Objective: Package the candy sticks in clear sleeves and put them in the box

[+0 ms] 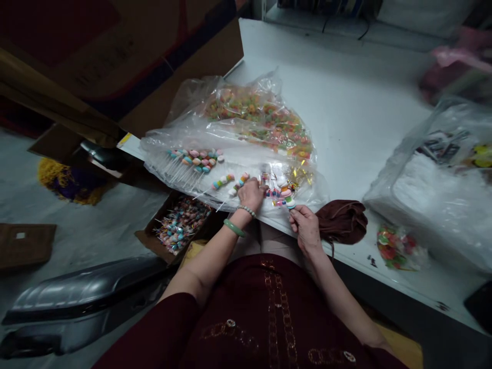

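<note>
My right hand (305,225) pinches the lower end of a candy skewer (286,195), with pink, green and white candies threaded on it. My left hand (251,193), with a bead bracelet and a green bangle, is bent over the plastic sheet, fingers drawn together at small printed wrappers (273,192); what they grip is hidden. Two candy skewers lie just left of it, one (223,181) in full view. Farther left is a pile of candy skewers (200,159) with white sticks. Gold twist ties (302,176) lie beyond my right hand.
A clear bag of gummy rings (265,115) lies behind the skewers. A brown pouch (342,221) and a small candy bag (397,246) are on the right, near a plastic-lined bin (426,189). Below left, a carton (179,223) holds wrapped skewers. A large cardboard box (184,77) stands at left.
</note>
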### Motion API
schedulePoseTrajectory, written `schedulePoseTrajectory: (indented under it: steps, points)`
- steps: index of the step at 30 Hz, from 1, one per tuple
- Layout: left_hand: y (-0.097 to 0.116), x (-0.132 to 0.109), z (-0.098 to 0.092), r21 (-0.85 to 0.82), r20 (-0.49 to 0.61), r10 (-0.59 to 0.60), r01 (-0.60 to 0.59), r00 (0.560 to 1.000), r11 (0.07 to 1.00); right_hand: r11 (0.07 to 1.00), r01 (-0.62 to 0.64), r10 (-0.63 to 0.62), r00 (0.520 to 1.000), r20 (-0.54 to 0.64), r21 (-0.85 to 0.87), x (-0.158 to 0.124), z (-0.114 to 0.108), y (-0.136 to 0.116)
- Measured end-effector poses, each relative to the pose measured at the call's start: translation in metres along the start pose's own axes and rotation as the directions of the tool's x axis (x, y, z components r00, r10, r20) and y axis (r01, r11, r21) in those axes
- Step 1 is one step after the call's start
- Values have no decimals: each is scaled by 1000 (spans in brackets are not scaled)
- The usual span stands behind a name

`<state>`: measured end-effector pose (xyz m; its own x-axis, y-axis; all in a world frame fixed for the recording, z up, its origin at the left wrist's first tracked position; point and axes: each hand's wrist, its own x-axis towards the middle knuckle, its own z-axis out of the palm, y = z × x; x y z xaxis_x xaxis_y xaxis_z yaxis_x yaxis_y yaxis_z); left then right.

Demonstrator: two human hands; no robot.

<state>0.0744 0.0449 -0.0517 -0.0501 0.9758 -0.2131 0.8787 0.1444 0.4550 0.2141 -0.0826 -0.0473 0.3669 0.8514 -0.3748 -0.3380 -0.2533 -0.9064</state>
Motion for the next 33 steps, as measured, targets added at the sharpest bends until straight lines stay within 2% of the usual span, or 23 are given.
schedulePoseTrajectory:
  steps: [3,7,10,13,15,18,20,22,25,28,29,31,32,33]
  points:
    - [0,7,-2,-80,28,-73,75,997,994,1000,-16,16,1000,20,11,-1,3,5]
    - [-5,6,-8,-237,-28,-66,57,997,970,999,-32,32,999,26,18,-1,5,8]
    - [-12,-1,-9,-453,-34,-101,75,994,888,998,-45,43,998,42,42,2,5,6]
    - [-18,-12,-9,-743,30,-150,122,988,658,993,-45,40,998,56,107,4,7,1]
    - [-19,-23,-10,-868,166,-143,213,976,449,987,-25,17,998,57,159,5,9,-2]
    - [-15,-42,-11,-894,408,-21,404,913,194,981,-3,-6,999,48,192,5,16,-7]
    - [-9,-56,-10,-880,472,69,466,879,90,983,-7,-3,999,55,181,4,22,-9]
    - [-3,-67,-7,-875,484,141,482,864,54,986,5,-14,998,55,165,3,28,-9]
    - [4,-77,-2,-873,487,209,477,848,102,990,54,-54,999,-2,134,1,32,-9]
    - [5,-87,-1,-877,452,199,392,869,279,987,106,-94,990,-105,118,2,24,-13]
    - [5,-91,-1,-873,408,193,319,893,369,984,136,-119,983,-142,114,2,17,-18]
    - [10,-102,0,-812,261,235,81,936,578,973,208,-183,958,-220,97,3,-2,-32]
    - [15,-109,2,-744,189,307,-69,933,665,965,248,-217,940,-263,88,2,-13,-41]
    - [23,-116,6,-655,149,417,-227,896,721,955,285,-248,920,-304,82,1,-25,-51]
